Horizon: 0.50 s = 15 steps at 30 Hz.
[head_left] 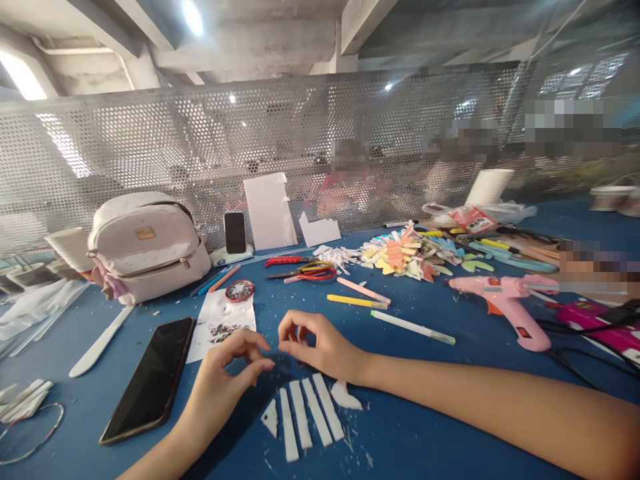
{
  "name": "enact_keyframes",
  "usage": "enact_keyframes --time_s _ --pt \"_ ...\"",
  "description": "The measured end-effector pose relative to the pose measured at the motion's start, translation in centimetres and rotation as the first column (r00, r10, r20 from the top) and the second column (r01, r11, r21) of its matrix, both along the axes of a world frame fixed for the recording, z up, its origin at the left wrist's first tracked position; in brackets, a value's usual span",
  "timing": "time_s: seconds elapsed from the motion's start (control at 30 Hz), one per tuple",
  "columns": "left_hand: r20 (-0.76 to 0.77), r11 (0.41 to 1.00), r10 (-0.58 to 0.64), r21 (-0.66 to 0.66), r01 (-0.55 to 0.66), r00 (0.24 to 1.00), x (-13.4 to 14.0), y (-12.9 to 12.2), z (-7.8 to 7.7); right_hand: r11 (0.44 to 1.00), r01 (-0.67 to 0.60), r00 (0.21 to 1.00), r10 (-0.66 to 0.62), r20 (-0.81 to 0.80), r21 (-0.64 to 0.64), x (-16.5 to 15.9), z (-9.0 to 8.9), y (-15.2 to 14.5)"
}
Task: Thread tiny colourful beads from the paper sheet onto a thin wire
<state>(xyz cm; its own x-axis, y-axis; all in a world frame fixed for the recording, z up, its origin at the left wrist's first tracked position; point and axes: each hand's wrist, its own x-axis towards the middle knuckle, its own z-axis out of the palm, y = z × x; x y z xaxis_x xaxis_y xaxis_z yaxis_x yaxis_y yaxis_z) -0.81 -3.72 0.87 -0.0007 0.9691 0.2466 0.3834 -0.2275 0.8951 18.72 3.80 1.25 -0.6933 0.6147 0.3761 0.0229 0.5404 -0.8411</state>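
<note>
My left hand (227,377) is over the blue table, its thumb and curled fingers a little apart with nothing visible between them. Facing it, my right hand (323,343) has thumb and forefinger tips brought together. Whatever they may pinch is too small or hidden. Just below the hands, several white foam strips (300,413) lie side by side. To their left is a small white triangular piece (271,419) with a hole, and to their right a white tail-shaped piece (346,396). Beside my left hand lies white paper (203,327) with dark crumbs on it.
A black phone (150,380) and a white plastic knife (100,343) lie left, before a pale backpack (150,247). Markers (413,327), scissors (305,270) and a heap of coloured cutouts (400,253) lie beyond my hands. A pink glue gun (510,300) rests right.
</note>
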Motion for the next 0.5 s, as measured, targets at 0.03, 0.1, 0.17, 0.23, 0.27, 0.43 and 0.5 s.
enact_keyframes --time_s 0.03,0.1,0.17,0.23,0.27,0.43,0.5 --pt "-0.023 1.0 -0.009 0.002 0.009 1.0 -0.06 0.03 -0.05 0.999 0.02 1.0 -0.021 -0.023 -0.044 0.0 -0.02 0.14" --pt "-0.086 0.999 -0.045 0.014 0.046 0.995 -0.11 0.04 -0.1 0.993 0.041 0.997 -0.048 -0.058 -0.113 -0.03 -0.13 0.43" --pt "-0.164 0.992 -0.11 0.05 0.12 0.98 -0.06 -0.02 -0.07 0.985 0.051 0.995 -0.064 -0.075 -0.165 -0.08 -0.26 0.67" --pt "-0.234 0.972 -0.167 0.122 0.199 0.958 0.03 -0.14 0.0 0.98 0.066 0.994 -0.081 -0.072 -0.187 -0.15 -0.37 0.78" --pt "-0.264 0.96 -0.187 0.155 0.233 0.946 0.07 -0.21 0.02 0.981 0.075 0.994 -0.088 -0.065 -0.181 -0.18 -0.4 0.78" --pt "-0.305 0.975 -0.15 0.115 0.193 0.94 0.03 -0.3 -0.13 0.993 0.112 0.994 -0.112 -0.013 0.034 -0.17 -0.33 0.47" --pt "-0.278 0.994 -0.08 0.056 0.099 0.957 -0.05 -0.12 -0.23 0.987 0.076 0.997 -0.078 0.01 0.139 -0.07 -0.22 0.32"
